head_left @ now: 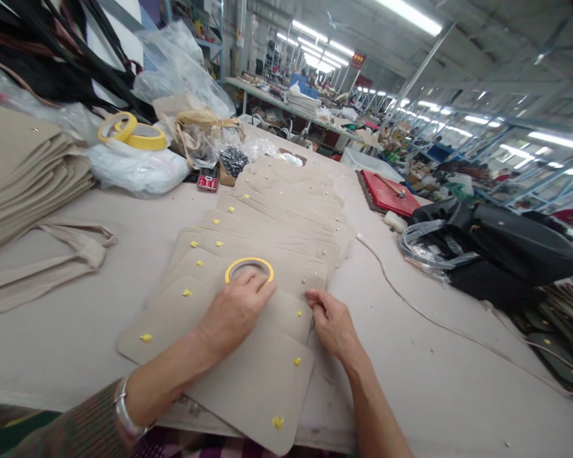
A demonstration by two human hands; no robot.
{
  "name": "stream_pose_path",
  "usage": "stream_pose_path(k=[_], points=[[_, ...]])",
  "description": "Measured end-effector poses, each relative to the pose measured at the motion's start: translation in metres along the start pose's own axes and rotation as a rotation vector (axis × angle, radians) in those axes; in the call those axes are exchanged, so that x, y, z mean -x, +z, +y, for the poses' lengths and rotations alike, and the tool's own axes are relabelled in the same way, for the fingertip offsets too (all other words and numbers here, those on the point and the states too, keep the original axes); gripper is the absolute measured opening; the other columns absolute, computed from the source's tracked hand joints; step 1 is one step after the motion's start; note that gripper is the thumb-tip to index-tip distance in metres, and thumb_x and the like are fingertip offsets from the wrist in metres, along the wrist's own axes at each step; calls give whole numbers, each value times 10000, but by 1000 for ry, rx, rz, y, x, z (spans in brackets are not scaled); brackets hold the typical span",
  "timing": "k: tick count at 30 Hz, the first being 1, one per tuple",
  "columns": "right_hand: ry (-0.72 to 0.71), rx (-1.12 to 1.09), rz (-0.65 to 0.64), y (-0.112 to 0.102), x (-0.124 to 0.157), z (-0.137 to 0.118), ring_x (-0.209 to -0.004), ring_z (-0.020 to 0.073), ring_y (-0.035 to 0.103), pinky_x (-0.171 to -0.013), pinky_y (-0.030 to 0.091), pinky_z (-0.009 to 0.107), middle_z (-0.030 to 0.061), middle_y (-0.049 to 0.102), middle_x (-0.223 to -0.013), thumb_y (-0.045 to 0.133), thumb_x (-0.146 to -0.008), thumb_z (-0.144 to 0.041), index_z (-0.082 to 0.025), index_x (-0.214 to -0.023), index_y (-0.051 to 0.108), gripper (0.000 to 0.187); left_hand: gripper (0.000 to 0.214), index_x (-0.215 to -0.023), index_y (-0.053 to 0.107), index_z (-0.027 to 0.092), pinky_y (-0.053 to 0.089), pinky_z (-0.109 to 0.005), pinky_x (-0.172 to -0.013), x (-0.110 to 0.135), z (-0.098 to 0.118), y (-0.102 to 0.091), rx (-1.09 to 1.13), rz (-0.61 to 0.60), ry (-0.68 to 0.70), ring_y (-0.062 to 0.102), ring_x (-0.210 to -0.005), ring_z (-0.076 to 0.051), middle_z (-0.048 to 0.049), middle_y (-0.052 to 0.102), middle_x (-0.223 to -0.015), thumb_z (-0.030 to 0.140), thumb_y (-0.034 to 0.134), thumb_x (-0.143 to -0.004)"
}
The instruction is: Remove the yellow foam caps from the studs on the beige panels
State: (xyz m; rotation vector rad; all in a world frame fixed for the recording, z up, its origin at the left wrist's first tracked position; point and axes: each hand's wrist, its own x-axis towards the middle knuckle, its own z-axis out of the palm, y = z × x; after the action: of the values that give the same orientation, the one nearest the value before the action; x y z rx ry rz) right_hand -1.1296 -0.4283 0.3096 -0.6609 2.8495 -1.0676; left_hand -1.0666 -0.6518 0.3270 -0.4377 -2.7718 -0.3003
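Note:
My left hand (236, 310) is closed on a roll of yellow tape (249, 261), held just above the overlapping beige panels (248, 375). At the right edge of those panels is my right hand (333, 321), its fingers curled and pinched together; whether anything is between them I cannot make out. Small yellow tape pieces (277, 422) stick to the nearer panels. Farther up the row, small metal studs (304, 281) show bare along the right side. A silver bracelet circles my left wrist.
Two yellow tape rolls (146, 137) rest on a white plastic bag at back left. A beige stack (23, 172) and strap (52, 267) lie left. On the right are a red board (389, 194) with a hammer, black bags (496, 248) and a thin cord (410, 306).

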Motion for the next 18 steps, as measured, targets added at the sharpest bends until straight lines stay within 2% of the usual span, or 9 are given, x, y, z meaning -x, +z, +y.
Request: stream_pose_path(k=[3,5,10,14,16,18], points=[[67,-71,-55,-1,2,-1,-836,165,654,-791,498,293,22,695,-878,404,-804,-73,-182,-1064,662,382,162,-1002,601,146,491,-396,-821,-4,-9,3,-56,-71,-17,515,-953,-264,-88,613,-956,86,484,-906],[80,-62,-47,0,3,1,-878,169,660,-827,495,305,26,704,-909,398,-803,-62,-181,-1077,659,396,165,-986,602,153,495,-393,-786,0,-9,9,-61,-90,-16,523,-907,-261,-79,611,-925,75,484,-900],[90,-1,-20,4,4,2,-885,183,661,-842,497,332,40,709,-916,408,-792,-35,-170,-1105,650,418,155,-947,595,167,491,-370,-698,18,-4,16,32,-75,101,539,-820,-247,-53,610,-848,83,471,-908],[18,-120,62,5,14,-13,-870,178,656,-790,507,304,46,708,-956,493,-863,-131,-181,-1053,667,262,233,-1106,562,168,498,-322,-666,25,-3,10,222,90,162,577,-777,-211,-40,632,-826,103,407,-946],[-60,-216,77,5,22,-27,-828,163,649,-747,507,277,36,704,-931,540,-891,-191,-195,-1023,676,191,295,-1236,503,181,521,-295,-740,28,-1,6,362,157,154,622,-867,-186,-47,670,-944,129,398,-966],[-168,-280,74,7,29,-41,-802,148,635,-727,501,259,28,694,-910,554,-906,-197,-204,-1037,669,174,383,-1360,406,195,525,-286,-846,30,2,3,449,154,126,631,-1009,-171,-62,668,-1112,158,398,-979]])
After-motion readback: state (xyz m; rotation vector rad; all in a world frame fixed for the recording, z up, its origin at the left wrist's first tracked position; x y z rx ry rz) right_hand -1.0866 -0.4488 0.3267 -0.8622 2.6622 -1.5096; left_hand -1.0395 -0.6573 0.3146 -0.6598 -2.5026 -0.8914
